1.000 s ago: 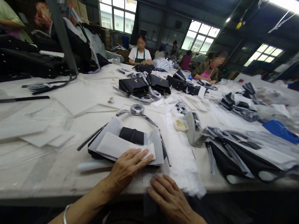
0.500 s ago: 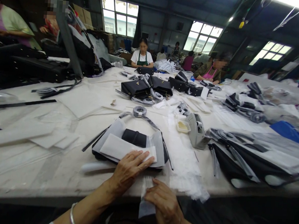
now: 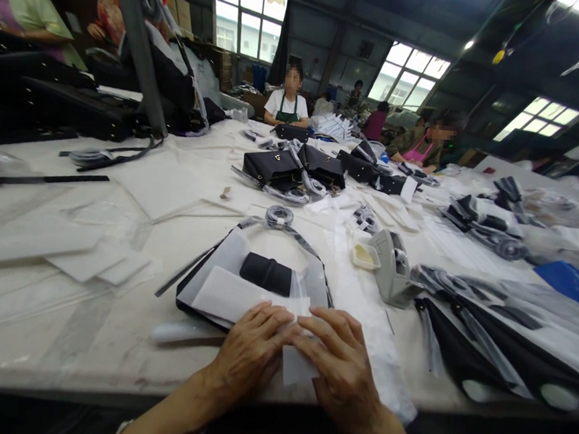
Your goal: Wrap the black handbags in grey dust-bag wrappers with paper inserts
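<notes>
— "Near edge of the table point(image 3: 83, 354), what's happening?"
— "Right hand point(image 3: 341, 355) bends over a pale sheet point(image 3: 298, 366), grip impossible to tell! Left hand point(image 3: 257, 341), loosely open, fingertips on white paper point(image 3: 243, 297) across the black bag point(image 3: 267, 273)!"
— "Beyond?"
— "Grey dispenser point(image 3: 390, 272) right of it, more bags point(image 3: 272, 167) toward the far edge!"

Matt, smooth white paper point(image 3: 236, 294) lies under the left hand point(image 3: 257, 340); the black bag point(image 3: 203, 266) beneath looks, from where I stand, like leather with a soft sheen. By the right hand point(image 3: 343, 355) shows a translucent, filmy plastic strip point(image 3: 296, 367). Beyond both hands, glossy plastic wraps the coiled strap point(image 3: 272, 217); to their right, the tape dispenser point(image 3: 388, 273) is dull grey plastic.
</notes>
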`<state>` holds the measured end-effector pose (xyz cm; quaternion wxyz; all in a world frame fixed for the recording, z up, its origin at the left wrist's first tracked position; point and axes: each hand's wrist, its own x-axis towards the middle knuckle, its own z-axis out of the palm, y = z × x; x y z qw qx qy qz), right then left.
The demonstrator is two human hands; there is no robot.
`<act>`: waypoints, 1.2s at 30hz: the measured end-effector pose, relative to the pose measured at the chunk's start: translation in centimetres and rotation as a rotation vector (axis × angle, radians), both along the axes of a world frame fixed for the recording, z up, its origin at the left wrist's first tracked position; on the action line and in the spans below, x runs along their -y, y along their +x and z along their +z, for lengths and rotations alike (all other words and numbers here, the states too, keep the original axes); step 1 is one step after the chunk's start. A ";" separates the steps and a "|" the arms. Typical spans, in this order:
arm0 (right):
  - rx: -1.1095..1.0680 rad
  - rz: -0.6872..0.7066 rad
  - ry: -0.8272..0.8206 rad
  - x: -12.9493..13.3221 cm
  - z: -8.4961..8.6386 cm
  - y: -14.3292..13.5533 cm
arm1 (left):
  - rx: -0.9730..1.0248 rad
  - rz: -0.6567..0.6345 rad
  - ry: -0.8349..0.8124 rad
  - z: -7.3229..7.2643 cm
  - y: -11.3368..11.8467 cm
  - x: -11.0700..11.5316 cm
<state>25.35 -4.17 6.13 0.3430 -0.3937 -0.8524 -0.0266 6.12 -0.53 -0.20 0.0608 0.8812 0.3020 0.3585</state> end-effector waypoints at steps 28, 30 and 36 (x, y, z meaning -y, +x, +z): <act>-0.247 -0.377 -1.050 -7.8 -3.2 2.0 | 0.019 0.124 0.058 0.4 1.9 -0.5; -0.262 -0.384 -1.053 -8.1 -3.3 2.1 | 0.024 0.113 0.101 0.5 1.7 -0.4; -0.175 -0.490 -0.942 -8.8 -3.0 1.3 | -0.015 0.102 0.192 -0.2 1.8 -0.4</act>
